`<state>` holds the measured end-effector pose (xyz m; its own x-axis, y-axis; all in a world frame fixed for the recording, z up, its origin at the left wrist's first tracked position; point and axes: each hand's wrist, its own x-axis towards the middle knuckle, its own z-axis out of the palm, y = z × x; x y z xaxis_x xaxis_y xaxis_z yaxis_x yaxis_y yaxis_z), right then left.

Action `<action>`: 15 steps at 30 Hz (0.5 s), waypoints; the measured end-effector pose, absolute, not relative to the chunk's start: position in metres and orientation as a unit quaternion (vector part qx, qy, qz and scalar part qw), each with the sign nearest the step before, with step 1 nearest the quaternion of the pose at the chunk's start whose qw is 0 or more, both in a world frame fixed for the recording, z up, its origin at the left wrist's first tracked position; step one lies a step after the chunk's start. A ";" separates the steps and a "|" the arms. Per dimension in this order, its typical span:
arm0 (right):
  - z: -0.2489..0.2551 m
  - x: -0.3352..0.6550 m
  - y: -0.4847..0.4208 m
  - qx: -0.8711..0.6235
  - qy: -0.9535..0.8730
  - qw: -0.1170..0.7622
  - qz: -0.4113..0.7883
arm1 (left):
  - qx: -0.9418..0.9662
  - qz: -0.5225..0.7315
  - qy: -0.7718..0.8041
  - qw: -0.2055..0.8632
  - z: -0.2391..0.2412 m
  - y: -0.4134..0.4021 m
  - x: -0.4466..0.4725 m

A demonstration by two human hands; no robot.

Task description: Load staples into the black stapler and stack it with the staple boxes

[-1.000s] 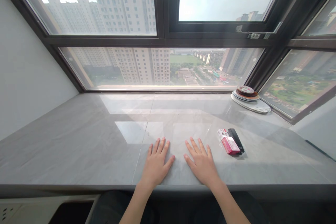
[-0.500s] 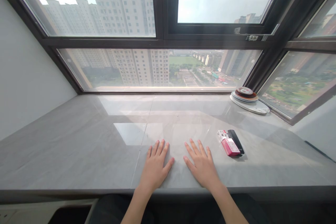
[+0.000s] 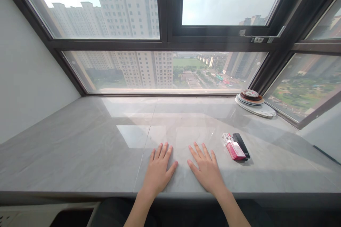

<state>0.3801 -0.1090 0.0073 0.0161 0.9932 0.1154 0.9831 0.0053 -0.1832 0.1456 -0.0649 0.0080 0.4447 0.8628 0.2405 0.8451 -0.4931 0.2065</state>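
Note:
My left hand (image 3: 158, 170) and my right hand (image 3: 206, 169) lie flat, palms down, side by side on a grey marble windowsill (image 3: 80, 149) near its front edge. Fingers of both are stretched out and slightly spread, holding nothing. A short way right of my right hand lies a pink packet (image 3: 233, 147) with a black oblong object (image 3: 241, 145) pressed against its right side. Neither hand touches them.
A stack of round plates or discs (image 3: 253, 103) sits at the back right corner by the window frame. Large dark-framed windows (image 3: 165, 42) rise behind the sill, showing high-rise buildings. A white wall (image 3: 23, 78) bounds the left side.
Both hands stay flat in the same place. Only the view has shifted slightly.

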 end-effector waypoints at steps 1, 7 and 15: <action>0.007 0.380 -0.109 -0.705 -0.701 0.107 0.025 | 0.850 0.159 0.502 0.028 0.008 -0.065 0.146; 0.007 0.380 -0.110 -0.707 -0.698 0.107 0.028 | 0.849 0.154 0.505 0.030 0.009 -0.066 0.147; 0.007 0.380 -0.110 -0.711 -0.695 0.107 0.034 | 0.848 0.148 0.509 0.025 0.007 -0.066 0.150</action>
